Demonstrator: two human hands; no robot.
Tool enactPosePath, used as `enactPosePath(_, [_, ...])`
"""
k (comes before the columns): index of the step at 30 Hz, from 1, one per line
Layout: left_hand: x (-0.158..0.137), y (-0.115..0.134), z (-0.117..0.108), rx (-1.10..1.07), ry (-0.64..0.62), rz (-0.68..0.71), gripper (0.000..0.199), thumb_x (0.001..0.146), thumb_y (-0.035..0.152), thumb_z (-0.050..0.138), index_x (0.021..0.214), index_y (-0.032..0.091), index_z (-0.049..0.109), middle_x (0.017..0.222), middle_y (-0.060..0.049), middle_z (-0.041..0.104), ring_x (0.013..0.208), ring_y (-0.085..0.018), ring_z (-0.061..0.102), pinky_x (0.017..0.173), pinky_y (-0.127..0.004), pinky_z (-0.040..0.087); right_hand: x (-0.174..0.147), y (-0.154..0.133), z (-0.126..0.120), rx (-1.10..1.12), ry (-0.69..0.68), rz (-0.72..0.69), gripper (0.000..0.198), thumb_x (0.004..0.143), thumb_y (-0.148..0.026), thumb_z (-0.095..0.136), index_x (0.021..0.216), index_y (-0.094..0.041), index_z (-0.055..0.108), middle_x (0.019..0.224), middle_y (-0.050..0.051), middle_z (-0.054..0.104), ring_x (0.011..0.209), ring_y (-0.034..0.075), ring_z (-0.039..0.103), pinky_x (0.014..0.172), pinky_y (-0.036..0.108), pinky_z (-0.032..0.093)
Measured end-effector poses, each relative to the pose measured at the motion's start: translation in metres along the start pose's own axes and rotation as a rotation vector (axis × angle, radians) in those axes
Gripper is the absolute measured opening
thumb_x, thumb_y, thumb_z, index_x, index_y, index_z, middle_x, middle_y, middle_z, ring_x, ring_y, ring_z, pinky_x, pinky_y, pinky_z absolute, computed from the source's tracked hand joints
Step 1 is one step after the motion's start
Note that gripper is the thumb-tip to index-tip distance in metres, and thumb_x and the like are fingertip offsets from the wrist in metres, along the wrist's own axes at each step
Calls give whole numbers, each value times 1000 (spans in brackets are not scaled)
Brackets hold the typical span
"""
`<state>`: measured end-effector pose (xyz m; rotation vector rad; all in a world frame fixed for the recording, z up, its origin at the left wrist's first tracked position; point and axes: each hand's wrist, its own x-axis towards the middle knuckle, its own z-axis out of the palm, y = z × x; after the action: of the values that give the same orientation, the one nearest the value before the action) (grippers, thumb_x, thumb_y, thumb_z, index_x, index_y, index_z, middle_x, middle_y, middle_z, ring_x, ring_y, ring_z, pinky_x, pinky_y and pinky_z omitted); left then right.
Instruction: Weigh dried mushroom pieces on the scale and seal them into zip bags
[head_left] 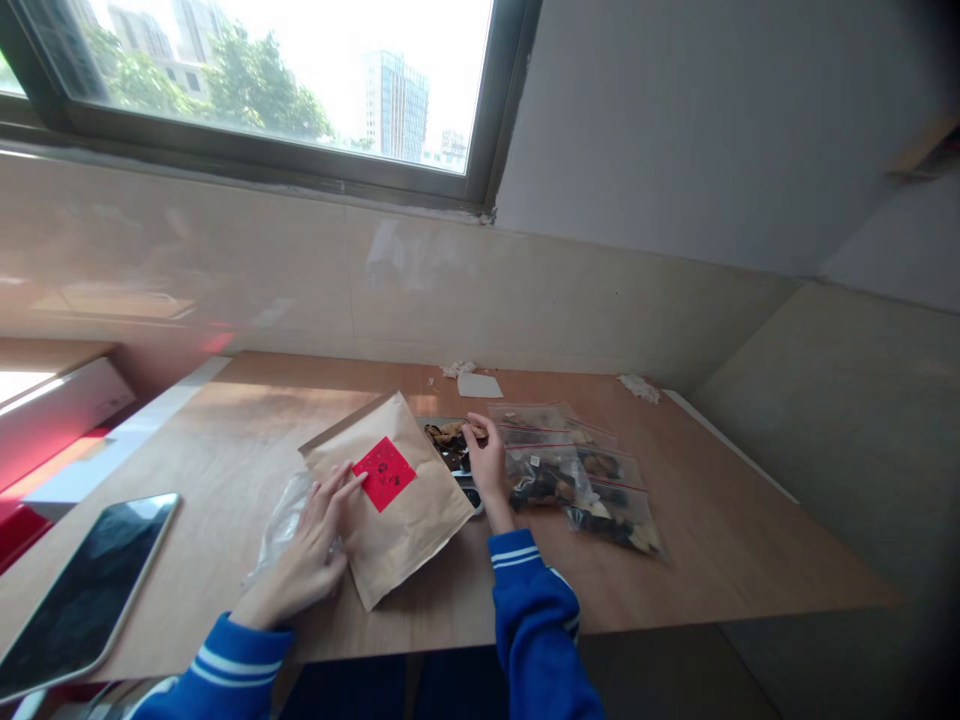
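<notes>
My left hand (319,535) holds a brown paper bag (427,520) by its left side, fingers lying on its front near a red square label (384,474). The bag leans at a tilt over the table. Behind its right edge, dark and tan dried pieces, perhaps mushroom or fungus (448,440), lie on what looks like a kitchen scale (471,495), mostly hidden by the bag. My right hand (487,465) reaches into these pieces with thumb and fingers pinched at a tan one. Clear zip bags (547,478) of similar dried pieces lie just right of this hand.
A crumpled clear plastic bag (281,525) is beside my left hand. A tablet (90,590) rests at the table's left. Towards the wall lie a white paper (478,386) and crumpled tissues (459,369), (639,388). The wooden table (720,540) ends at a front edge near me.
</notes>
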<state>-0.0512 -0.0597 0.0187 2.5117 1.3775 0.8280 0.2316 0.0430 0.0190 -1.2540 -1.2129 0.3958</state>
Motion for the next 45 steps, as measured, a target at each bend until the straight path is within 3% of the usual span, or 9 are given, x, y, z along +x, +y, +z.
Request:
enactPosePath(6, [-2, -7, -2, 141, 3, 73, 85, 79, 11, 49, 153, 31, 11, 160, -10, 12, 147, -34, 11, 113, -62, 22, 19, 3, -3, 30, -130, 51, 22, 79, -39, 64, 84, -18, 69, 88, 8, 73, 83, 21, 66, 77, 33, 51])
enactPosePath(11, [-3, 0, -4, 260, 20, 180, 75, 82, 20, 57, 150, 34, 27, 160, -8, 15, 146, -36, 17, 112, -61, 25, 46, 6, 12, -38, -320, -11, 20, 83, -31, 58, 89, -17, 71, 94, 10, 74, 88, 22, 68, 82, 35, 52])
enactPosePath(18, [0, 7, -1, 313, 87, 472, 58, 83, 31, 65, 137, 44, 47, 145, -4, 47, 127, -27, 50, 102, -44, 46, 65, 10, 39, -93, -468, -56, 9, 80, -22, 64, 82, -22, 73, 89, 5, 75, 84, 20, 69, 83, 37, 52])
enactPosePath(22, [0, 2, -3, 287, 108, 625, 44, 90, 24, 55, 133, 34, 55, 130, -5, 62, 117, -22, 60, 97, -36, 50, 64, 10, 36, -146, -497, -67, 7, 76, -25, 70, 70, -25, 73, 75, 3, 75, 78, 23, 68, 81, 39, 52])
enactPosePath(25, [-2, -2, -5, 211, 145, 695, 44, 93, 15, 45, 135, 26, 53, 124, -7, 66, 116, -20, 61, 96, -33, 52, 63, 10, 27, -160, -478, -83, 9, 80, -26, 65, 78, -25, 74, 82, 3, 75, 85, 23, 67, 84, 39, 51])
enactPosePath(30, [8, 2, -9, 0, 353, 500, 48, 90, 7, 49, 134, 25, 51, 122, -9, 66, 122, -23, 58, 98, -39, 52, 58, 12, 8, -151, -357, -151, 27, 86, -22, 46, 92, -22, 73, 100, 5, 72, 98, 20, 63, 93, 38, 46])
enactPosePath(38, [54, 17, -25, -272, 849, -140, 14, 87, 25, 61, 99, 20, 67, 104, -6, 70, 100, -20, 67, 79, -33, 60, 17, 22, -26, -127, -133, -173, 29, 88, -25, 42, 95, -20, 70, 102, 9, 65, 101, 21, 58, 90, 37, 46])
enactPosePath(41, [75, 8, -40, -353, 981, -374, 24, 84, 38, 64, 94, 17, 66, 92, -5, 70, 87, -19, 69, 72, -32, 60, 1, 24, -31, -123, -49, -158, 30, 89, -25, 40, 96, -19, 69, 107, 11, 59, 105, 21, 55, 91, 38, 47])
enactPosePath(45, [99, -20, -54, -445, 1114, -504, 33, 81, 45, 65, 94, 14, 64, 90, -5, 68, 77, -17, 67, 74, -33, 58, -9, 25, -32, -159, 33, -158, 28, 88, -20, 39, 92, -20, 67, 105, 10, 55, 105, 21, 54, 93, 39, 46])
